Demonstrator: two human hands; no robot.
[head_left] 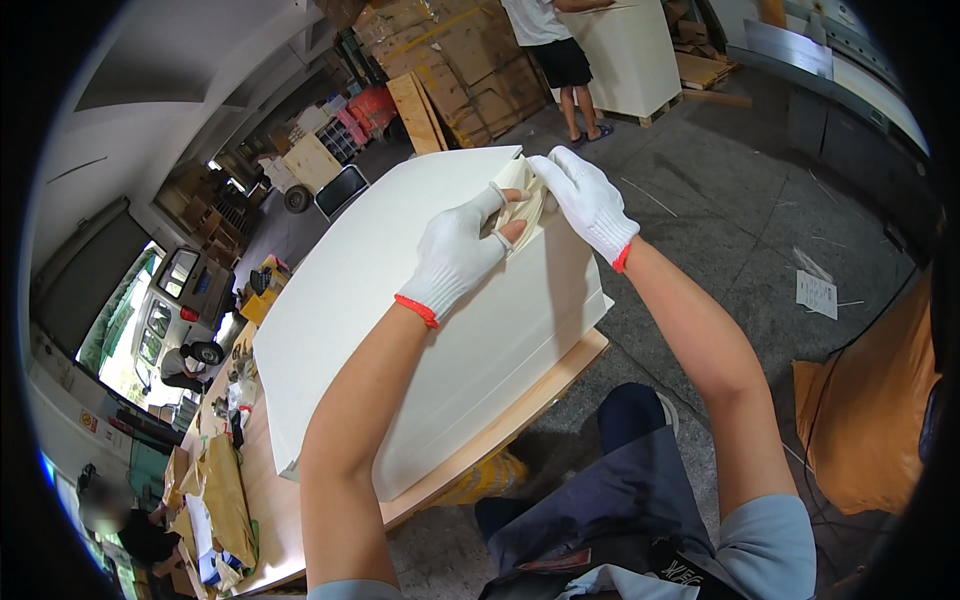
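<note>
A big white block (350, 270), like a thick stack of sheets with thin seams along its side, rests on a wooden table (290, 530). At its far right corner lies some bunched, pale cream thin sheet material (528, 222), bent into folds. My left hand (455, 250), in a white glove with bare thumb and finger tips, closes on the near side of these folds. My right hand (588, 200), gloved in white with a red cuff, bends over the far end of the same material at the corner. Its thumb is hidden behind the fingers.
Brown paper packaging (225, 490) and small items lie along the table's left side. An orange covered bulk (865, 420) stands at right. Paper scrap (816, 294) lies on the floor. Beyond, a person in black shorts (563, 62) stands beside another white stack (630, 60) and cartons (470, 70).
</note>
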